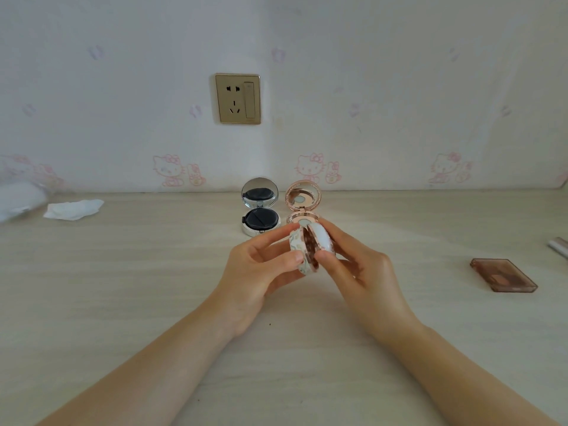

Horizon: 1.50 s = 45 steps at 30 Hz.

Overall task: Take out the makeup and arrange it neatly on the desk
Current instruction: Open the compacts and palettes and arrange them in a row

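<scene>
A round floral compact (310,249) with a rose-gold rim is held above the middle of the desk, its lid slightly ajar. My left hand (261,272) grips its floral half and my right hand (356,269) grips its white half. Behind it, two compacts stand open side by side near the wall: a silver one with a black puff (260,210) on the left and a rose-gold one (303,202) on the right, its base partly hidden by the held compact. A brown rectangular palette (502,275) lies flat at the right.
A crumpled white tissue (73,209) and a blurred white object (18,198) lie at the far left by the wall. A pale tube end (559,245) pokes in at the right edge. A wall socket (238,98) sits above the light wooden desk (123,287).
</scene>
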Each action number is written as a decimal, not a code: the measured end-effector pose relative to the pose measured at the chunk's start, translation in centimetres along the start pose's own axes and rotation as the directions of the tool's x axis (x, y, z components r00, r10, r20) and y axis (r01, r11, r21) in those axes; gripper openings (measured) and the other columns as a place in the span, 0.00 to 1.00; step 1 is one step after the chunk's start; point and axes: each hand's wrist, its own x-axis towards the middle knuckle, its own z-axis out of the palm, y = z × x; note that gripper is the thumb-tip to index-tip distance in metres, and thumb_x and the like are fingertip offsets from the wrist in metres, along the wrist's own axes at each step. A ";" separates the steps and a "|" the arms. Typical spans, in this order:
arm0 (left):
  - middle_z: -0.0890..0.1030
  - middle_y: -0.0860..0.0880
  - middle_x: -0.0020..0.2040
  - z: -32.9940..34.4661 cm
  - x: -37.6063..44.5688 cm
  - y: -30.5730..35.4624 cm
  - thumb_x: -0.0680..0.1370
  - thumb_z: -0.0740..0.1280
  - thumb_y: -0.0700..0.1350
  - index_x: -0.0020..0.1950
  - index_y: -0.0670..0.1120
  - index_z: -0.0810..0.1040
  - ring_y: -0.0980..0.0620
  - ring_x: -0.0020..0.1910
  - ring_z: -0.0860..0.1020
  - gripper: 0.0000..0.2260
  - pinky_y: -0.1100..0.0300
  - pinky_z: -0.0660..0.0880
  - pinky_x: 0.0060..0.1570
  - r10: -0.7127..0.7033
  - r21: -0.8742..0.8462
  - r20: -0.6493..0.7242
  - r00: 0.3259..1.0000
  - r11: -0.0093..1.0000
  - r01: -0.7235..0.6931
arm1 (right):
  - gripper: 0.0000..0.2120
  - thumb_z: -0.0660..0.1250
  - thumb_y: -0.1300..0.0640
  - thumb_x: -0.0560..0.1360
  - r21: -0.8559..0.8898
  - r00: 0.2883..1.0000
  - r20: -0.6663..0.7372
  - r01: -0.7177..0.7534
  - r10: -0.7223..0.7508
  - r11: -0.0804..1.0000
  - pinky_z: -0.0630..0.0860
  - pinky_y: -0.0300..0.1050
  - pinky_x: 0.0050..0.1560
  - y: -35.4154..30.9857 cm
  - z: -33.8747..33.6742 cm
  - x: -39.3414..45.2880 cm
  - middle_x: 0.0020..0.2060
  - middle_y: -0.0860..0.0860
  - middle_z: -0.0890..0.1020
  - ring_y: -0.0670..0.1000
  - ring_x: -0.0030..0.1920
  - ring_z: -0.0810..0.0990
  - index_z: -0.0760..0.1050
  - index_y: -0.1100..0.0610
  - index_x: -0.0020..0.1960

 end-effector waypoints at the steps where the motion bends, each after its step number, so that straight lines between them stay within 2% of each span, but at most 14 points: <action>1: 0.84 0.41 0.51 0.0 0.0 -0.1 0.66 0.72 0.38 0.60 0.45 0.79 0.43 0.50 0.83 0.22 0.53 0.80 0.50 -0.004 0.002 0.006 1.000 1.000 0.004 | 0.18 0.63 0.58 0.78 -0.006 1.000 -0.004 0.007 -0.007 1.000 0.74 0.32 0.55 -0.1 0.0 0.0 0.57 0.40 0.81 0.40 0.58 0.78 0.72 0.50 0.68; 4: 0.84 0.42 0.51 -0.2 0.1 -0.3 0.69 0.74 0.36 0.59 0.46 0.78 0.43 0.51 0.83 0.19 0.53 0.79 0.52 0.012 0.087 0.025 1.000 0.996 -0.014 | 0.17 0.63 0.57 0.79 -0.034 1.000 -0.020 0.018 -0.018 0.999 0.75 0.34 0.55 0.0 0.2 -0.1 0.56 0.40 0.80 0.43 0.57 0.79 0.73 0.50 0.67; 8: 0.85 0.49 0.52 -0.4 0.1 -0.3 0.71 0.75 0.36 0.58 0.47 0.77 0.52 0.55 0.82 0.18 0.62 0.77 0.51 0.059 0.341 0.074 0.996 0.937 -0.080 | 0.16 0.66 0.56 0.77 -0.059 0.997 -0.081 -0.002 -0.002 0.998 0.77 0.42 0.56 0.6 0.0 0.0 0.57 0.42 0.80 0.43 0.57 0.78 0.73 0.52 0.64; 10: 0.84 0.53 0.54 -0.3 0.1 -0.5 0.68 0.78 0.43 0.57 0.49 0.78 0.55 0.58 0.80 0.20 0.59 0.76 0.56 0.099 0.433 0.075 0.992 0.893 -0.122 | 0.13 0.67 0.57 0.76 -0.067 0.995 -0.097 0.007 -0.014 0.998 0.77 0.41 0.55 0.7 0.0 0.1 0.55 0.43 0.80 0.43 0.56 0.78 0.74 0.52 0.61; 12: 0.83 0.57 0.54 -0.2 0.2 -0.7 0.65 0.78 0.49 0.56 0.52 0.78 0.59 0.58 0.78 0.21 0.57 0.73 0.59 0.139 0.528 0.067 0.988 0.835 -0.153 | 0.12 0.68 0.59 0.76 -0.084 0.994 -0.101 0.038 -0.046 0.996 0.76 0.38 0.54 0.7 0.0 0.1 0.55 0.45 0.78 0.44 0.56 0.78 0.75 0.53 0.59; 15: 0.81 0.62 0.53 -0.3 0.0 -1.0 0.67 0.78 0.50 0.57 0.55 0.77 0.64 0.57 0.77 0.20 0.61 0.70 0.60 0.170 0.650 0.069 0.983 0.740 -0.173 | 0.13 0.68 0.61 0.75 -0.100 0.993 -0.100 0.045 -0.055 0.994 0.76 0.37 0.53 0.8 -0.1 0.3 0.55 0.44 0.77 0.44 0.56 0.77 0.77 0.54 0.59; 17: 0.80 0.63 0.54 -0.5 -0.1 -1.3 0.65 0.77 0.54 0.56 0.58 0.77 0.67 0.58 0.75 0.21 0.65 0.69 0.60 0.187 0.753 0.079 0.979 0.632 -0.181 | 0.12 0.68 0.59 0.75 -0.091 0.994 -0.109 -0.001 -0.009 0.996 0.77 0.39 0.53 1.0 -0.1 0.4 0.54 0.43 0.79 0.44 0.54 0.79 0.77 0.51 0.58; 20: 0.79 0.64 0.53 -0.6 -0.2 -1.6 0.64 0.78 0.55 0.53 0.62 0.75 0.76 0.54 0.70 0.20 0.78 0.64 0.53 0.195 0.851 0.067 0.979 0.501 -0.158 | 0.10 0.69 0.54 0.75 -0.044 0.985 -0.137 -0.108 0.101 0.993 0.79 0.41 0.50 1.3 -0.2 0.6 0.50 0.43 0.82 0.43 0.50 0.81 0.78 0.48 0.56; 23: 0.77 0.63 0.53 -0.4 -0.3 -1.7 0.63 0.78 0.56 0.53 0.60 0.77 0.73 0.53 0.70 0.21 0.81 0.62 0.50 0.209 0.887 0.069 0.975 0.434 -0.156 | 0.08 0.69 0.53 0.74 -0.035 0.979 -0.139 -0.154 0.148 0.987 0.78 0.37 0.46 1.4 -0.1 0.6 0.46 0.42 0.83 0.42 0.47 0.82 0.78 0.46 0.53; 27: 0.76 0.64 0.52 -0.5 -0.3 -1.8 0.62 0.78 0.59 0.53 0.58 0.79 0.68 0.55 0.71 0.22 0.79 0.63 0.51 0.184 0.901 0.084 0.979 0.406 -0.153 | 0.06 0.68 0.53 0.75 -0.052 0.975 -0.146 -0.174 0.165 0.983 0.73 0.29 0.42 1.3 -0.2 0.7 0.41 0.41 0.83 0.39 0.44 0.81 0.79 0.44 0.50; 33: 0.76 0.66 0.50 -0.1 -0.5 -1.9 0.61 0.77 0.60 0.50 0.56 0.79 0.67 0.56 0.71 0.21 0.77 0.64 0.52 0.183 0.885 0.130 0.974 0.422 -0.197 | 0.06 0.67 0.52 0.76 -0.070 0.963 -0.188 -0.208 0.192 0.976 0.75 0.31 0.41 1.6 -0.5 1.2 0.38 0.39 0.83 0.40 0.39 0.81 0.79 0.42 0.43; 36: 0.76 0.65 0.49 -0.1 -0.6 -1.9 0.61 0.77 0.61 0.50 0.55 0.79 0.67 0.55 0.71 0.22 0.76 0.65 0.52 0.173 0.885 0.136 0.975 0.422 -0.198 | 0.05 0.66 0.50 0.76 -0.091 0.955 -0.196 -0.246 0.225 0.965 0.72 0.29 0.41 2.0 -0.7 1.7 0.39 0.41 0.83 0.39 0.41 0.79 0.80 0.45 0.44; 40: 0.76 0.65 0.49 -0.1 -0.5 -2.0 0.60 0.76 0.62 0.50 0.55 0.79 0.67 0.54 0.71 0.23 0.77 0.65 0.51 0.175 0.887 0.123 0.977 0.422 -0.187 | 0.07 0.64 0.49 0.77 -0.108 0.950 -0.178 -0.277 0.255 0.955 0.73 0.31 0.43 2.3 -0.8 2.0 0.40 0.42 0.83 0.39 0.43 0.79 0.81 0.47 0.45; 45: 0.76 0.63 0.48 -0.1 -0.5 -2.2 0.61 0.77 0.62 0.49 0.54 0.78 0.65 0.53 0.71 0.22 0.74 0.66 0.50 0.169 0.894 0.114 0.979 0.413 -0.175 | 0.08 0.63 0.48 0.78 -0.138 0.957 -0.143 -0.272 0.252 0.952 0.70 0.26 0.39 2.5 -0.8 2.6 0.39 0.42 0.83 0.37 0.41 0.79 0.80 0.46 0.44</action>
